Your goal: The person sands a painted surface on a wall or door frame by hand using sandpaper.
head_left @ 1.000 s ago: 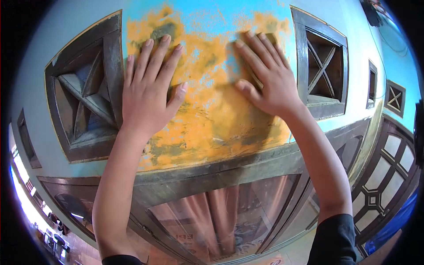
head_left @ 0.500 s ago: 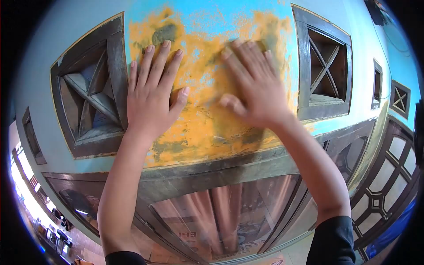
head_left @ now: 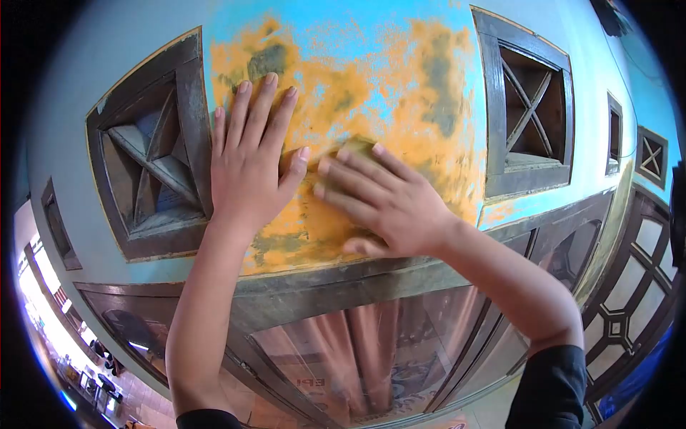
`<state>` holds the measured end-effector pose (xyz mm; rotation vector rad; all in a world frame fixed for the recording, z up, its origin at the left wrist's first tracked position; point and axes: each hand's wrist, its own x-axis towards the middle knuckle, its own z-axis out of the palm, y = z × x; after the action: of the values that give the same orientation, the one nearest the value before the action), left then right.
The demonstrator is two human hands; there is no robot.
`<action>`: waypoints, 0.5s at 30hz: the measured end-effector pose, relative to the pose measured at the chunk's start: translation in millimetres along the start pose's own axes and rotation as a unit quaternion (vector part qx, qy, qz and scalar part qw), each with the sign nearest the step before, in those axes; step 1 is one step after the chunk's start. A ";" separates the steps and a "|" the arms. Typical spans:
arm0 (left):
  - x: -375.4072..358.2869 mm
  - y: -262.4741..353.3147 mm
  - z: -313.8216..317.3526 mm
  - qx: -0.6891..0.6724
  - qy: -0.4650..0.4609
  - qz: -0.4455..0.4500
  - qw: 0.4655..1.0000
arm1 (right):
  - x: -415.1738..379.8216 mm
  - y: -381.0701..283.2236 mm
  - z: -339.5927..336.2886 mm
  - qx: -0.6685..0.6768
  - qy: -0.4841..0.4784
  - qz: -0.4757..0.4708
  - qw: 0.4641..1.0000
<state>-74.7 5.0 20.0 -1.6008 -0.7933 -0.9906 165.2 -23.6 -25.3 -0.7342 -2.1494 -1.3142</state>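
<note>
My left hand (head_left: 250,168) lies flat on the wall, fingers stretched and a little apart. Beneath both hands is a patch of worn orange paint (head_left: 307,107) with blue showing through and dark smudges. My right hand (head_left: 389,196) is spread against the lower middle of this patch, tilted so its fingers point up and left, and slightly blurred. A dark olive area (head_left: 357,146) shows just past its fingertips; I cannot tell whether it is a stain, a shadow or something under the fingers.
Dark wooden vent frames with crossed bars stand on either side, one at left (head_left: 150,164) and one at right (head_left: 529,107). Below runs a wooden beam (head_left: 343,280) over glass panes with curtains (head_left: 371,343). A panelled door (head_left: 629,286) is far right.
My right hand has moved down and left across the orange patch and turned, uncovering a dark smudge at upper right. My left hand stays in nearly the same place on the wall.
</note>
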 end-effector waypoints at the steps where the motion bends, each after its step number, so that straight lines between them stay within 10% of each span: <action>1: -0.1 -0.2 0.3 0.000 0.001 0.001 1.000 | -5.7 2.9 0.3 0.009 -0.022 -0.057 0.998; 7: -2.4 -0.5 2.1 -0.006 0.006 -0.003 1.000 | 15.2 50.4 -17.5 -0.091 0.141 0.142 0.976; 15: -3.3 0.8 1.1 -0.012 0.010 -0.005 1.000 | 14.9 38.7 -15.1 -0.018 0.116 0.047 0.992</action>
<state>-75.2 5.8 16.5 -1.6060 -0.7804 -1.0249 182.8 -19.7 15.0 -0.6526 -1.8901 -1.3233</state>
